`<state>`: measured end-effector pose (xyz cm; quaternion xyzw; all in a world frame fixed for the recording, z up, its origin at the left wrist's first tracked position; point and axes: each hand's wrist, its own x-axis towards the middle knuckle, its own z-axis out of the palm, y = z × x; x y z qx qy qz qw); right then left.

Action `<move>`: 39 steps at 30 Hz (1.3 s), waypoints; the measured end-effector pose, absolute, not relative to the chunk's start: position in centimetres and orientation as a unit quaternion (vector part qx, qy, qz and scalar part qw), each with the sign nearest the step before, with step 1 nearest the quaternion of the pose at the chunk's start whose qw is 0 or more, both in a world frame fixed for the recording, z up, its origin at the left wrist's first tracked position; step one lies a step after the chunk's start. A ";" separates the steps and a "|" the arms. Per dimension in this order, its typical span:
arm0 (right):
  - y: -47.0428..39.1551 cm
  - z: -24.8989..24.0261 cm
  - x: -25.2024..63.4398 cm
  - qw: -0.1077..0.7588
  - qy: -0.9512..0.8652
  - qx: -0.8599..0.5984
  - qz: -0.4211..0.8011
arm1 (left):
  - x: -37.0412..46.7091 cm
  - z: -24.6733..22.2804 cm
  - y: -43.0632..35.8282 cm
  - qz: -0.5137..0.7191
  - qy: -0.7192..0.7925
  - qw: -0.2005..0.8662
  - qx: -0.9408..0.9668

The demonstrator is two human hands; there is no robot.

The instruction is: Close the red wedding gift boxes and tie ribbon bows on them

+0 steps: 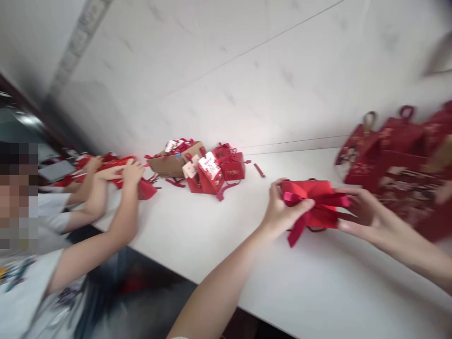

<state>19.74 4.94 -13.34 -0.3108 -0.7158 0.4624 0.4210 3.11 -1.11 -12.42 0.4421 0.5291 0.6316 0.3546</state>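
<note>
One bright-red rectangular paper box (pixel 329 217), right of centre, is grasped by left grip (pixel 282 213) and right grip (pixel 365 214); gentle pressure should avoid creasing its glossy crimson ribbon (pixel 330 199).

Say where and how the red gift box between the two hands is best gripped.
Probably by its left and right sides, one hand from each: the satiny ribbon crosses the top, so a middle grip could crush it. The left hand holds the left side of the red gift box, thumb on top. The right side needs care: ribbon sticks out toward the right hand.
</note>
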 end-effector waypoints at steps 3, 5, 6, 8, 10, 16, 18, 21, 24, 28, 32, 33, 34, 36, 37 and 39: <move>4.5 -12.7 19.5 0.396 -0.702 -0.309 0.504 | 3.0 -12.1 -0.9 0.617 0.535 0.350 0.459; 4.5 -12.8 19.4 0.401 -0.697 -0.307 0.509 | 2.9 -11.9 -0.8 0.600 0.543 0.346 0.475; 4.6 -12.9 19.4 0.396 -0.695 -0.311 0.514 | 2.9 -11.8 -0.8 0.596 0.549 0.338 0.479; 4.6 -12.9 19.4 0.378 -0.691 -0.301 0.538 | 2.9 -11.7 -0.8 0.591 0.557 0.329 0.482; 4.5 -12.7 19.6 0.363 -0.686 -0.271 0.569 | 2.8 -11.7 -0.7 0.586 0.566 0.323 0.482; 5.0 -12.0 20.9 0.291 -0.730 -0.195 0.587 | 2.5 -12.0 -0.3 0.582 0.589 0.301 0.473; 5.1 -12.1 21.3 0.272 -0.767 -0.209 0.542 | 2.5 -12.0 -0.3 0.588 0.583 0.290 0.480; 4.9 -12.3 21.4 0.291 -0.845 -0.262 0.364 | 2.9 -11.9 -0.7 0.585 0.577 0.276 0.499; 4.4 -12.2 21.0 0.292 -0.892 -0.281 0.202 | 3.5 -12.2 -1.0 0.575 0.567 0.307 0.504; 3.8 -11.5 20.6 0.315 -0.887 -0.301 0.152 | 2.9 -13.3 -0.6 0.626 0.486 0.377 0.479; 2.1 -10.1 21.9 0.401 -0.832 -0.351 0.156 | 1.4 -14.2 0.5 0.660 0.501 0.350 0.438; 1.1 -9.7 22.7 0.419 -0.815 -0.370 0.153 | 1.2 -14.3 0.6 0.660 0.520 0.333 0.429; -0.1 -9.3 23.7 0.430 -0.802 -0.389 0.144 | 1.1 -14.2 0.7 0.656 0.532 0.323 0.427; -3.3 -8.4 26.6 0.437 -0.782 -0.433 0.103 | 1.1 -13.9 0.5 0.636 0.563 0.300 0.435; -5.3 -8.0 28.5 0.430 -0.775 -0.458 0.068 | 1.2 -13.7 0.3 0.616 0.582 0.287 0.446; -9.7 -7.0 32.8 0.409 -0.753 -0.515 -0.020 | 1.2 -13.4 0.2 0.568 0.626 0.260 0.467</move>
